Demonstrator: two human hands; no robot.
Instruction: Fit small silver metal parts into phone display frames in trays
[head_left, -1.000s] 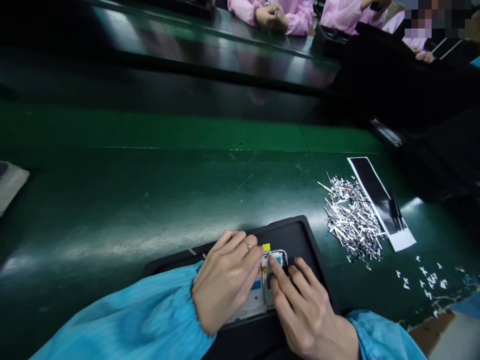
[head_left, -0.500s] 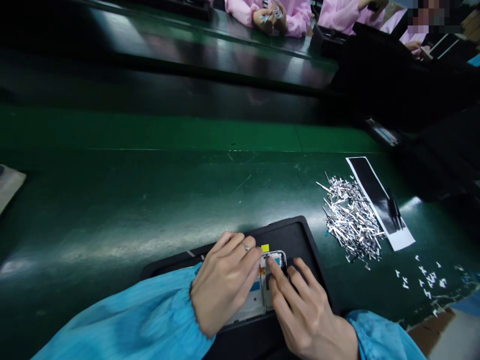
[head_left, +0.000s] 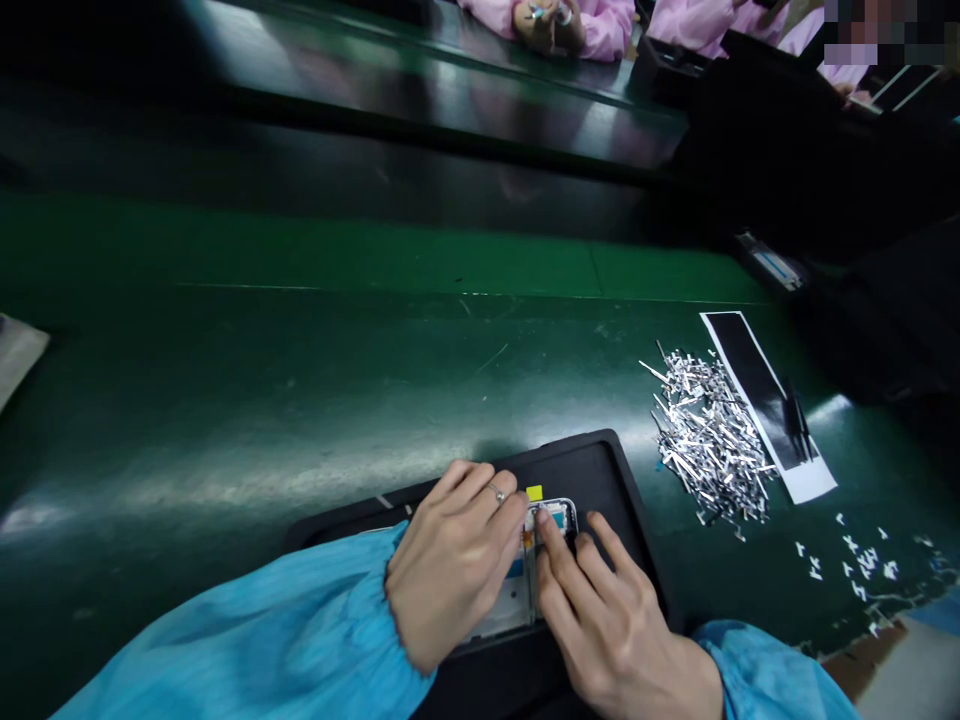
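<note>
An opened phone frame [head_left: 504,612], silvery with a blue strip and small parts at its top end, lies in a black tray [head_left: 628,520]. My left hand [head_left: 456,565], with a ring on one finger, is curled over the frame's upper left side; its fingertips are hidden. From the right, my right hand [head_left: 611,625] rests its index fingertip on the frame near the top corner. Its other visible fingers are stretched out and apart, while the thumb is out of sight. A yellow tab [head_left: 534,493] sticks out at the frame's top edge.
To the right lies a heap of small silvery strips [head_left: 709,430]. Beside it, black tweezers [head_left: 798,425] rest on a black-and-white sheet [head_left: 750,365]. Small white scraps [head_left: 866,560] are scattered nearer. Across the bench [head_left: 300,370] sit co-workers in pink sleeves [head_left: 607,30].
The camera view has shifted slightly, so the bench items appear a little farther right. Both hands keep nearly the same pose on the phone frame.
</note>
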